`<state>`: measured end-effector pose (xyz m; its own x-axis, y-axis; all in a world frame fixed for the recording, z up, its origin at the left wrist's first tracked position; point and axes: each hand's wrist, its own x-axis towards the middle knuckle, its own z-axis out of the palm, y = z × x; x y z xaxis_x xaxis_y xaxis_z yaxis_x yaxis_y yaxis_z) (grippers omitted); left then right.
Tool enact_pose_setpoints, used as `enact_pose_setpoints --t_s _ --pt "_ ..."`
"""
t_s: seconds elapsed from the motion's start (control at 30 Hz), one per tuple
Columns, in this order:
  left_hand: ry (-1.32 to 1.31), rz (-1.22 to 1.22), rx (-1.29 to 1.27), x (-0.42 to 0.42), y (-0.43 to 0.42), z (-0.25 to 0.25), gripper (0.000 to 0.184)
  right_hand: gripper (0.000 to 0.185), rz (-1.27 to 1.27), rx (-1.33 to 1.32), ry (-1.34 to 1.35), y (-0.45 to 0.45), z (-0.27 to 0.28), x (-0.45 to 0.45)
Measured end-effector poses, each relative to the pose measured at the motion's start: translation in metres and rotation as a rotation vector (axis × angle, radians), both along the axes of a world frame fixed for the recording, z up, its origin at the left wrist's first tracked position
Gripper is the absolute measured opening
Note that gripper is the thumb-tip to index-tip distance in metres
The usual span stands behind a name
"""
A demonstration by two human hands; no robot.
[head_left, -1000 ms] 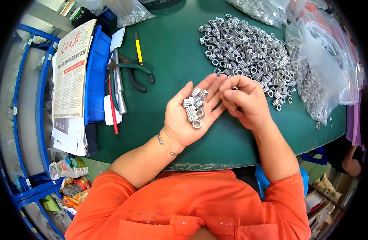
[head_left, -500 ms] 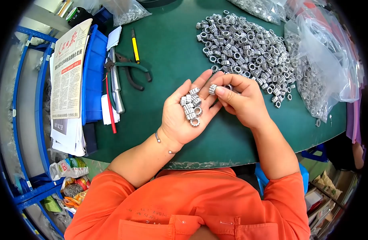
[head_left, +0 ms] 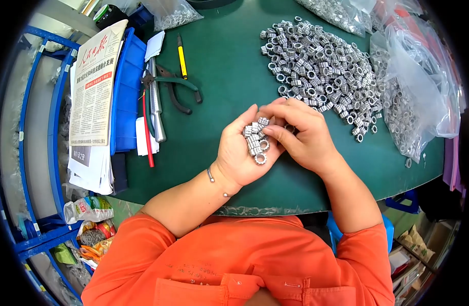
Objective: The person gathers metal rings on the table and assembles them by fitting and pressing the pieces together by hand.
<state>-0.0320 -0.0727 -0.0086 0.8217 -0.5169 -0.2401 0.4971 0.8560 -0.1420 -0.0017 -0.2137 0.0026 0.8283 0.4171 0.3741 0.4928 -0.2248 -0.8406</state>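
Several small silvery toothed metal rings (head_left: 256, 142) lie on the upturned palm of my left hand (head_left: 239, 155), whose fingers are partly hidden behind my other hand. My right hand (head_left: 308, 137) is closed, its thumb and fingertips over the left fingers and touching the edge of the rings in the palm. Part of a metal ring shows between the curled fingers of my right hand. Beyond both hands, a large heap of the same rings (head_left: 326, 69) lies on the green table (head_left: 229, 66).
Clear plastic bags (head_left: 418, 92) with rings stand at the right. On the left are pliers (head_left: 176, 84), a yellow marker (head_left: 182, 58), a red stick (head_left: 147, 132), a blue bin (head_left: 130, 97) and a newspaper (head_left: 94, 86). Blue shelving (head_left: 53, 132) stands at the far left.
The ring that was pinched at my right fingertips now is at the palm or hidden there. My right hand has moved over my left fingers. The view has shifted slightly.
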Motion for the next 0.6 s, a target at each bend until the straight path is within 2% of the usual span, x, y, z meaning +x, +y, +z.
enact_pose_setpoints --t_s 0.07,0.13,0.17,0.2,0.23,0.33,0.4,0.5,0.53,0.6 --pt "0.006 -0.022 0.027 0.001 0.002 0.0 0.039 0.017 0.011 -0.049 0.008 -0.004 -0.001 0.0" --pt "0.043 -0.012 0.127 0.002 -0.001 0.006 0.04 0.014 0.018 0.019 0.101 -0.005 0.001 0.002" --pt "0.015 -0.018 0.1 0.002 0.0 0.005 0.04 0.01 -0.003 0.102 0.341 -0.007 0.004 0.0" --pt "-0.011 -0.022 0.073 0.002 0.001 0.004 0.041 0.008 -0.011 0.313 0.666 -0.008 0.003 0.002" --pt "-0.005 -0.017 0.097 0.002 0.0 0.005 0.042 0.008 0.018 0.447 0.763 -0.01 0.006 0.003" --pt "0.001 0.019 0.115 0.003 -0.002 0.006 0.043 0.01 0.025 0.464 0.802 -0.017 0.005 0.006" --pt "0.002 0.02 0.096 0.003 -0.001 0.003 0.044 0.017 0.003 0.214 0.621 -0.018 0.004 0.006" --pt "0.021 0.026 0.078 0.003 -0.001 0.007 0.044 0.025 0.009 0.791 0.893 -0.017 0.009 0.008" --pt "0.04 0.032 0.079 0.003 -0.001 0.01 0.045 0.016 0.037 0.913 1.007 -0.021 0.008 0.011" --pt "0.034 0.026 0.091 0.003 -0.001 0.012 0.046 0.009 0.087 0.974 1.01 -0.025 0.007 0.012"
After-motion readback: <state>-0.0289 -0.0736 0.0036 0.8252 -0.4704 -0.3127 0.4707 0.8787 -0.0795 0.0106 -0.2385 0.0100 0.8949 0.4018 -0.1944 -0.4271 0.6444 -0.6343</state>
